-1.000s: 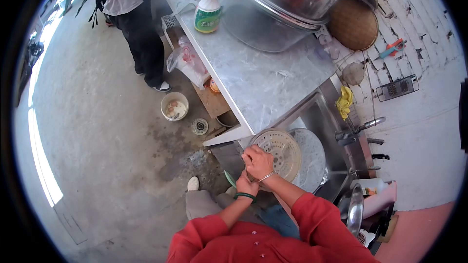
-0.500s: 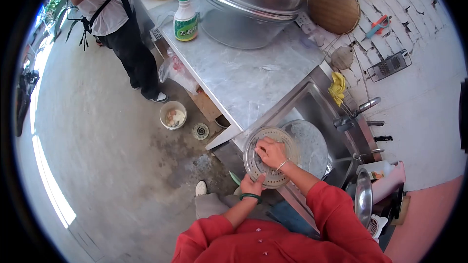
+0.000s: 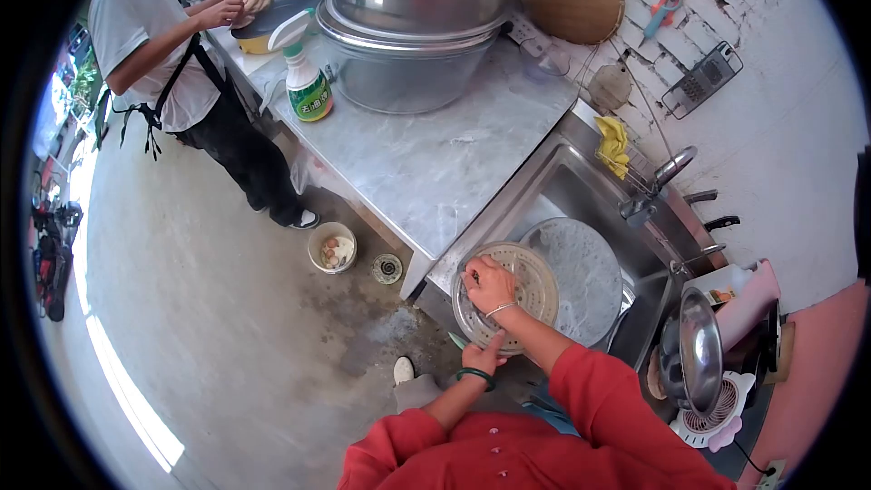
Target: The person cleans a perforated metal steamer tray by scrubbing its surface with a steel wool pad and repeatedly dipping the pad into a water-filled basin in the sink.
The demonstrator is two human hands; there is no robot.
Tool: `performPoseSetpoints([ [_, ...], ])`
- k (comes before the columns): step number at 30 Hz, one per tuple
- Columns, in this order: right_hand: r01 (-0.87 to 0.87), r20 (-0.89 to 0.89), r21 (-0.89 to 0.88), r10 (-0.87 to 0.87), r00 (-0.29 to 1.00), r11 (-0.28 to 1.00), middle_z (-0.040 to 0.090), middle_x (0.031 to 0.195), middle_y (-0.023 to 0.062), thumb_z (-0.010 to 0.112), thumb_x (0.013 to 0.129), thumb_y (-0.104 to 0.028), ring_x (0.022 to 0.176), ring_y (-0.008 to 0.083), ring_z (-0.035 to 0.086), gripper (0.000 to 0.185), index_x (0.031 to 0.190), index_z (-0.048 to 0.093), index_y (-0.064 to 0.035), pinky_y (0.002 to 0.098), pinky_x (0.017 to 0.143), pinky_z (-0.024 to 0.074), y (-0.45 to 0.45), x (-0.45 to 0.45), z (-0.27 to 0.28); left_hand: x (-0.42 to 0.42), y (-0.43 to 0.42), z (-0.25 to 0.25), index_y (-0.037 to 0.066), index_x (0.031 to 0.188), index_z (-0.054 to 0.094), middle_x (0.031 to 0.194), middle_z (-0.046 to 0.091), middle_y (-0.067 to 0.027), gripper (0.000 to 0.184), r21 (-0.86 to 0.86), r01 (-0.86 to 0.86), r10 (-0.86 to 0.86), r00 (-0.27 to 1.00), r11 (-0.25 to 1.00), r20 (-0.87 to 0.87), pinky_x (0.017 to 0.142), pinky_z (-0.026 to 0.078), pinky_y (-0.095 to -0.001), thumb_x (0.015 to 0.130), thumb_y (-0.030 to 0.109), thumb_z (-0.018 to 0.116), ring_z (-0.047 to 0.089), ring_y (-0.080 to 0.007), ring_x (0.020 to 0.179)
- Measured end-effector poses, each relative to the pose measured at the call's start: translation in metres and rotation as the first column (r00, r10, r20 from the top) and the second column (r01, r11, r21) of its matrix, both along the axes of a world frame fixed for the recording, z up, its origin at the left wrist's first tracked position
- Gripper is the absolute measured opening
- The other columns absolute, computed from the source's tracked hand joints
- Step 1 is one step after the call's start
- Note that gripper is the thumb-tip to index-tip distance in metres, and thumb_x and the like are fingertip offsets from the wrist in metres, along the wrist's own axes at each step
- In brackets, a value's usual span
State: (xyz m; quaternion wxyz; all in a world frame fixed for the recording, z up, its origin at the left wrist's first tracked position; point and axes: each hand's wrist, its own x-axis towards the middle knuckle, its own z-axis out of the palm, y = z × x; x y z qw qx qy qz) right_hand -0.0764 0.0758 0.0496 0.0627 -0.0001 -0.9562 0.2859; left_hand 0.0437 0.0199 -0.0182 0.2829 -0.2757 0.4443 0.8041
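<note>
A round, perforated metal steamer tray (image 3: 537,285) is held over the near edge of the sink (image 3: 564,163). My left hand (image 3: 484,356) is closed on the tray's rim at the side nearest me, with a green bangle on the wrist. On the tray's upper face, toward its far left rim, my right hand (image 3: 491,285) presses with curled fingers. Whatever lies under those fingers is hidden. A large round grey disc (image 3: 581,286) lies in the sink, beside and partly behind the tray.
A marble-patterned counter (image 3: 454,159) bears a spray bottle (image 3: 308,91) and a big domed metal pot (image 3: 408,63). A faucet (image 3: 658,186) stands behind the sink; metal bowls (image 3: 699,354) sit at right. Another person (image 3: 172,63) handles something pale. A bucket (image 3: 332,248) is on the floor.
My right hand has shifted across the tray toward its far left rim. My left hand keeps the rim. The view has turned, and the other person's hands and pale item now show.
</note>
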Motion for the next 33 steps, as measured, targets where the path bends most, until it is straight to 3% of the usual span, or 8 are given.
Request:
performPoseSetpoints([
  [6, -0.278, 0.027, -0.205, 0.289, 0.957, 0.939, 0.059, 0.080, 0.0050, 0.066, 0.076, -0.021, 0.074, 0.0263, 0.060, 0.014, 0.078, 0.058, -0.0092, 0.0357, 0.065, 0.0466, 0.010, 0.011, -0.004, -0.007, -0.025, 0.010, 0.001, 0.108, 0.057, 0.100, 0.065, -0.0129, 0.035, 0.187, 0.451, -0.465, 0.885, 0.873, 0.034, 0.064, 0.056, -0.0296, 0.083, 0.023, 0.069, 0.065, -0.0207, 0.085],
  [8, -0.270, 0.020, -0.192, 0.279, 0.960, 0.943, 0.059, 0.079, 0.0053, 0.066, 0.076, -0.020, 0.074, 0.0260, 0.060, 0.014, 0.078, 0.059, -0.0090, 0.0356, 0.065, 0.0466, 0.013, 0.006, -0.012, -0.020, -0.052, 0.010, 0.003, 0.108, 0.056, 0.099, 0.063, -0.0104, 0.033, 0.146, 0.380, -0.377, 0.925, 0.913, -0.052, 0.071, 0.055, -0.0303, 0.082, 0.018, 0.068, 0.063, -0.0194, 0.087],
  [12, -0.218, 0.068, -0.311, 0.251, 0.966, 0.925, 0.060, 0.077, 0.0063, 0.066, 0.076, -0.020, 0.075, 0.0268, 0.060, 0.013, 0.077, 0.059, -0.0086, 0.0354, 0.066, 0.0465, 0.015, 0.005, -0.012, -0.061, -0.077, 0.012, 0.003, 0.095, 0.056, 0.076, 0.062, -0.0036, 0.024, -0.180, -0.008, -0.038, 0.967, 0.984, -0.250, 0.053, 0.049, -0.0262, 0.086, 0.023, 0.063, 0.059, -0.0128, 0.062],
  [15, -0.211, 0.087, -0.361, 0.259, 0.962, 0.908, 0.061, 0.079, 0.0069, 0.067, 0.076, -0.020, 0.078, 0.0285, 0.060, 0.014, 0.076, 0.059, -0.0077, 0.0353, 0.068, 0.0465, 0.016, 0.004, -0.011, -0.084, -0.075, 0.003, 0.001, 0.090, 0.057, 0.068, 0.061, -0.0052, 0.024, -0.522, 0.193, -0.362, 0.899, 0.831, -0.245, 0.047, 0.047, -0.0275, 0.085, 0.023, 0.064, 0.057, -0.0126, 0.053],
  [20, 0.091, -0.104, -0.013, -0.092, 0.990, 0.996, 0.057, 0.084, 0.0072, 0.064, 0.075, -0.020, 0.080, 0.0306, 0.058, 0.014, 0.083, 0.057, -0.0108, 0.0427, 0.069, 0.0459, 0.018, 0.021, -0.003, -0.078, -0.066, -0.003, 0.002, 0.088, 0.056, 0.065, 0.061, -0.0052, 0.020, -0.575, 0.090, -0.311, 0.902, 0.813, -0.298, 0.040, 0.047, -0.0268, 0.086, 0.020, 0.064, 0.057, -0.0115, 0.049],
  [26, -0.026, -0.216, 0.127, 0.053, 0.975, 0.992, 0.055, 0.084, 0.0056, 0.065, 0.074, -0.019, 0.082, 0.0281, 0.055, 0.014, 0.083, 0.057, -0.0122, 0.0397, 0.070, 0.0448, 0.020, 0.045, 0.005, -0.061, -0.054, -0.026, 0.001, 0.093, 0.055, 0.064, 0.060, -0.0076, 0.020, -0.594, -0.014, -0.244, 0.904, 0.804, -0.352, 0.039, 0.046, -0.0276, 0.086, 0.018, 0.063, 0.057, -0.0130, 0.048],
  [28, -0.085, -0.189, 0.126, 0.109, 0.976, 0.988, 0.054, 0.084, 0.0053, 0.066, 0.073, -0.020, 0.083, 0.0278, 0.055, 0.015, 0.083, 0.057, -0.0124, 0.0393, 0.070, 0.0447, 0.016, 0.050, 0.006, -0.066, -0.055, -0.020, 0.000, 0.089, 0.057, 0.076, 0.063, -0.0203, 0.026, -0.686, -0.013, -0.313, 0.883, 0.727, -0.349, 0.066, 0.049, -0.0409, 0.081, 0.024, 0.064, 0.064, -0.0345, 0.071],
  [33, -0.188, -0.205, 0.091, 0.203, 0.957, 0.978, 0.054, 0.082, 0.0064, 0.065, 0.073, -0.019, 0.080, 0.0279, 0.055, 0.013, 0.080, 0.058, -0.0117, 0.0396, 0.067, 0.0446, 0.006, 0.025, -0.007, -0.071, -0.063, 0.002, -0.001, 0.096, 0.056, 0.087, 0.062, -0.0268, 0.028, -0.792, 0.092, -0.511, 0.807, 0.604, -0.296, 0.076, 0.046, -0.0453, 0.084, 0.025, 0.059, 0.060, -0.0430, 0.087],
])
